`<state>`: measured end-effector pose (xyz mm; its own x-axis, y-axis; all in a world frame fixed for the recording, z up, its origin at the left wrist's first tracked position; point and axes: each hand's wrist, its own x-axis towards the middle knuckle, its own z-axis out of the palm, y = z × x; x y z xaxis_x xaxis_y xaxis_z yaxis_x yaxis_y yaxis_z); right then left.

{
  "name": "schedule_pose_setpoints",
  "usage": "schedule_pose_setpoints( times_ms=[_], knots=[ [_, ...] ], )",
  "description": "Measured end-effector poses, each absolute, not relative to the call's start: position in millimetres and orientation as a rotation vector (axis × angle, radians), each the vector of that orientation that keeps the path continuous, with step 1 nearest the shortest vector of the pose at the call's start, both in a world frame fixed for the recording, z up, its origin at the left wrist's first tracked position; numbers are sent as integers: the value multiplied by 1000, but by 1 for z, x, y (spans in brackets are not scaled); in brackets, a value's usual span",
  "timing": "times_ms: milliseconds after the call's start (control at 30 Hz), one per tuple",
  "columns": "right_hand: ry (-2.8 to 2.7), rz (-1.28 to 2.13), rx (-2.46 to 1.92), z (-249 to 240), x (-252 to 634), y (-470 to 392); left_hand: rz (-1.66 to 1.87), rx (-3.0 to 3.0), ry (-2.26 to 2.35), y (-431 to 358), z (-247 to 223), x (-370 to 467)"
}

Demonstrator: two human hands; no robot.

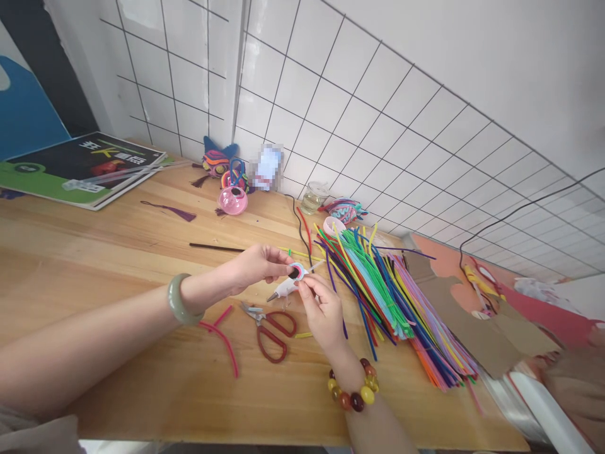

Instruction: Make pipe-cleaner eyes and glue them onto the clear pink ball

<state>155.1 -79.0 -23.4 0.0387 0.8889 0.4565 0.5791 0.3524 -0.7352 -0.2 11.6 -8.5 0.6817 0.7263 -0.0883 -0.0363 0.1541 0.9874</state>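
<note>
Between my two hands is a small round coil of pipe cleaner (298, 271), black at the centre with pink and light blue around it. My left hand (262, 265), below a green bangle, pinches its left side. Fingertips of my right hand (324, 309) pinch its lower right edge; a beaded bracelet circles that wrist. Under the hands lies a white glue gun (285, 288), partly hidden, its nozzle pointing left. Red-handled scissors (276, 331) rest partly open on the wooden table (142, 366), with cut pink pipe cleaners (229, 350) to their left.
Bundled pipe cleaners (382, 290) spread across the right, beside cardboard (454, 315). Along the tiled wall stand a colourful animal-like craft (220, 157), pink bowl (232, 202), phone (267, 167) and glass jar (314, 197). A book (89, 170) lies far left; a black cord (302, 227) runs behind my hands.
</note>
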Motion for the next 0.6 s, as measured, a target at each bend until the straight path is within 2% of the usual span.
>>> schedule_pose_setpoints(
  times_ms=[133, 367, 600],
  knots=[
    [-1651, 392, -1346, -23, 155, -79, 609, 1357, 657, 12, -9, 0],
    [-1307, 899, -1355, -27, 159, -75, 709, 1398, 647, 8, -4, 4],
    [-1032, 1062, -1295, -30, 162, -72, 844, 1284, 673, 10, 2, -2]
  ],
)
